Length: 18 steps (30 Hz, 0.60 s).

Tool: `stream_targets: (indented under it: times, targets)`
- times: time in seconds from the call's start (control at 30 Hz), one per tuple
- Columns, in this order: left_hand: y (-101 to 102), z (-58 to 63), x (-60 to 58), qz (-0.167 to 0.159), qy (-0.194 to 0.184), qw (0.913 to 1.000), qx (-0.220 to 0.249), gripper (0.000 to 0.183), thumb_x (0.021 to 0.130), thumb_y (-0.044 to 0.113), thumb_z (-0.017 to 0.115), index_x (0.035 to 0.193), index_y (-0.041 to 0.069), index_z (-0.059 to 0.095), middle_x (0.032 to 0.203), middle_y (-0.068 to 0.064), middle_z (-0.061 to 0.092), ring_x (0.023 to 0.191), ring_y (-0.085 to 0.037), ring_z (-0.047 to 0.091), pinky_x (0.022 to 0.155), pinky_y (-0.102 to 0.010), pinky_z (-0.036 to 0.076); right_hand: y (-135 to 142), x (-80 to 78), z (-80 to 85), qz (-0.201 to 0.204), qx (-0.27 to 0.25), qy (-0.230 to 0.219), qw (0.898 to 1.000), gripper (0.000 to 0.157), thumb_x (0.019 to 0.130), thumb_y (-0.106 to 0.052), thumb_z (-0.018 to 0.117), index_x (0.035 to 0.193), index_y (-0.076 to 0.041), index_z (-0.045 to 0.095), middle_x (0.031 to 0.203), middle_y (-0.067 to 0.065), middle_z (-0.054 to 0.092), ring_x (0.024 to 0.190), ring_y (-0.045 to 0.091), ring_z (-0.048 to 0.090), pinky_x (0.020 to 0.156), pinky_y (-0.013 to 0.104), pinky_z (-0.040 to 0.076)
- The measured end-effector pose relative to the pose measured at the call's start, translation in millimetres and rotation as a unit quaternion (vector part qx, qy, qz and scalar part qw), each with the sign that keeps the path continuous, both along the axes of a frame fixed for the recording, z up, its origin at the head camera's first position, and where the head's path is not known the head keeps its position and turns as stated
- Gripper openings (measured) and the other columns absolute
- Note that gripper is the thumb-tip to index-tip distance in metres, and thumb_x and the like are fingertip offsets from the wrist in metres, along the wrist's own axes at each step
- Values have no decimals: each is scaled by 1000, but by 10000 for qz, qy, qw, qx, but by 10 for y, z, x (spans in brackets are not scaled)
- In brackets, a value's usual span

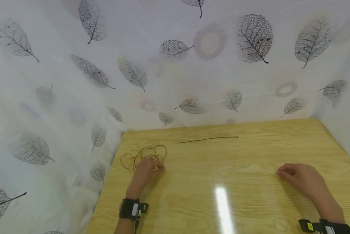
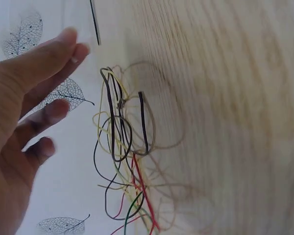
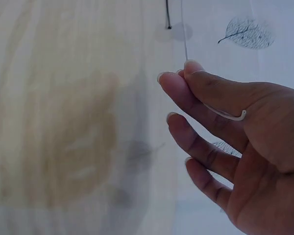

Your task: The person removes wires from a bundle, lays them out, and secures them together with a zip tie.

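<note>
My right hand [image 1: 302,178] pinches a thin white wire [image 3: 184,34] between thumb and index finger, above the right side of the table. The wire's short bent end shows below the thumb, and its other part runs straight away from the fingertips toward the left side. At the left, my left hand [image 1: 147,169] is held with thumb and index fingertip together, in a pinch. Against the pale background the white wire is hard to make out there. Beside and beyond that hand lies a loose tangle of coloured wires [image 2: 112,147], in black, yellow, red and green.
A straight dark wire [image 1: 207,139] lies near the back of the wooden table [image 1: 207,175]. A white leaf-print sheet [image 1: 151,74] stands behind the table and along its left and right sides. Each wrist bears a strapped camera, the left one [image 1: 132,208] with a cable.
</note>
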<state>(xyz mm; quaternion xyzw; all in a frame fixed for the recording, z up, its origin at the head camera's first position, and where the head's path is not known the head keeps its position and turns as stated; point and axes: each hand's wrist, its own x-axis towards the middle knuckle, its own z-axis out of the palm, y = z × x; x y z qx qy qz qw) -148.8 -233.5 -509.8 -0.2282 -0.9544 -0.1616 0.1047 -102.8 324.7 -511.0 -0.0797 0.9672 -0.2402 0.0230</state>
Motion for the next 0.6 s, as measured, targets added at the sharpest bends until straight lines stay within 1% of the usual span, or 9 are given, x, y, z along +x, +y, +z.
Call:
stream_targets:
  times: [0.07, 0.1, 0.17, 0.27, 0.3, 0.37, 0.43, 0.5, 0.6]
  targets:
    - [-6, -29, 69, -8, -359, 9994, 26, 7, 76, 22, 83, 81, 26, 80, 76, 13, 68, 67, -8, 52, 57, -27, 44, 35, 34, -37, -9, 121, 47, 9999, 19, 88, -36, 70, 92, -19, 77, 84, 5, 76, 73, 31, 68, 62, 51, 51]
    - [-10, -47, 93, -52, -418, 9991, 42, 6, 77, 22, 82, 81, 25, 80, 77, 12, 70, 68, -8, 55, 62, -28, 48, 46, 47, -53, -4, 197, 111, 9997, 17, 87, -35, 71, 91, -19, 78, 83, 5, 76, 72, 31, 68, 62, 51, 51]
    - [-16, -78, 120, -66, -443, 9990, 3, 5, 76, 23, 82, 80, 23, 80, 78, 12, 71, 71, -9, 59, 74, -34, 53, 76, 67, -90, -16, 347, 289, 9990, 16, 86, -33, 73, 89, -19, 78, 81, 5, 76, 69, 31, 68, 60, 51, 51]
    - [-54, -119, 155, -21, -394, 9992, -7, 8, 74, 25, 84, 79, 22, 79, 78, 12, 73, 74, -9, 63, 87, -39, 53, 119, 92, -130, -121, 462, 450, 9978, 15, 85, -31, 74, 88, -17, 79, 80, 8, 76, 70, 36, 67, 60, 54, 51]
    - [-71, -140, 163, -24, -368, 9993, -6, 8, 74, 25, 83, 79, 22, 79, 78, 13, 73, 75, -9, 63, 89, -39, 52, 136, 97, -140, -158, 468, 451, 9978, 16, 85, -32, 74, 89, -17, 79, 81, 9, 76, 71, 39, 67, 61, 55, 50]
    - [-98, -171, 175, 21, -368, 9993, -2, 8, 74, 26, 83, 80, 24, 78, 79, 14, 72, 77, -9, 62, 83, -37, 53, 171, 106, -154, -238, 394, 383, 9982, 18, 86, -32, 73, 90, -15, 79, 85, 13, 76, 77, 44, 66, 64, 58, 49]
    - [-116, -196, 179, 60, -347, 9994, -4, 7, 75, 26, 82, 81, 25, 78, 81, 15, 72, 79, -8, 62, 86, -36, 53, 202, 115, -169, -286, 257, 285, 9989, 20, 87, -31, 72, 91, -13, 79, 88, 16, 75, 82, 47, 65, 67, 60, 49]
    - [-132, -220, 190, 74, -336, 9994, 18, 7, 76, 27, 81, 82, 25, 78, 82, 14, 72, 78, -8, 61, 80, -35, 54, 236, 123, -189, -288, 138, 262, 9991, 20, 88, -30, 71, 92, -12, 79, 91, 18, 75, 85, 47, 65, 69, 61, 48]
    - [-137, -234, 203, 106, -333, 9994, 57, 6, 78, 29, 80, 84, 27, 78, 84, 15, 71, 79, -6, 61, 80, -34, 54, 277, 134, -214, -365, 32, 364, 9987, 18, 88, -28, 72, 92, -12, 78, 93, 20, 74, 88, 48, 64, 70, 62, 48]
